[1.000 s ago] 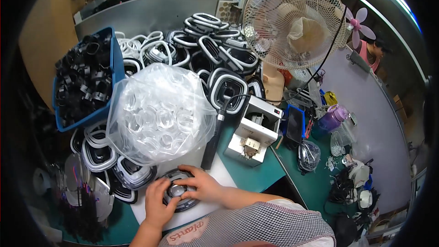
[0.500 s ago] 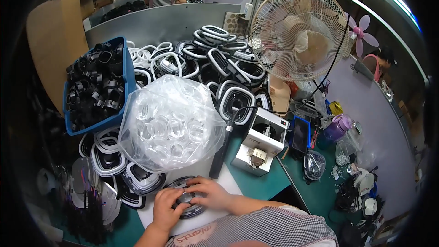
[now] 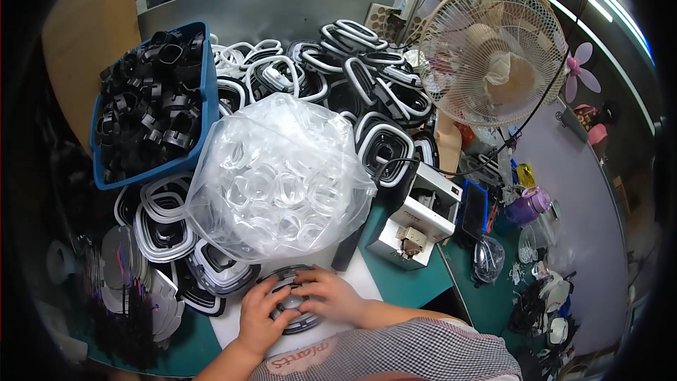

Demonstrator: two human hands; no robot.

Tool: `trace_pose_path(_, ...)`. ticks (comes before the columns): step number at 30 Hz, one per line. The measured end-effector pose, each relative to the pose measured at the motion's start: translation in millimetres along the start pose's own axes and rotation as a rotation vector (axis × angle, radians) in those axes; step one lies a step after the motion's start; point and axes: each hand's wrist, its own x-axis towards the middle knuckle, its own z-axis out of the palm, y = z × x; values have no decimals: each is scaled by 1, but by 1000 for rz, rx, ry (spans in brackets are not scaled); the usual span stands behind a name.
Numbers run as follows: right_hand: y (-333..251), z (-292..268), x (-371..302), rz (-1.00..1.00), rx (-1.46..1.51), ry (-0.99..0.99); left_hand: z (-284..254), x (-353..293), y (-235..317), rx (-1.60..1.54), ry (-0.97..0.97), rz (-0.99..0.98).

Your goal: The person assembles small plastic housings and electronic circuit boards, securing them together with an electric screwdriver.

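Green tabletop [image 3: 412,284] bearing white sheet [image 3: 361,276]; black-grey rounded plastic frame [image 3: 303,324] lying there, clear domed lens [image 3: 293,301] inside. Left hand [image 3: 259,316], right hand [image 3: 333,300] curling over lens — whether pinching, cannot tell. Uneven pressure possibly tilting lens — bulging clear plastic bag [image 3: 276,118], crowding close, possibly nudging frame.

Your left hand [image 3: 259,316] and right hand [image 3: 331,298] both on a dark ring [image 3: 306,324], near side, white sheet [image 3: 364,276] under it. Bag [image 3: 282,123] of clear pieces [image 3: 289,189] just beyond; blue bin [image 3: 210,95] of black parts [image 3: 151,102] far left; white machine [image 3: 427,216] right; fan [image 3: 493,53] far right.
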Motion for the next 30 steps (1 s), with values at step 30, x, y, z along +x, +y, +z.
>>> trace_pose_path(30, 4, -12, -3, 45, 20, -9, -2, -4, 15, 371, -149, 236)
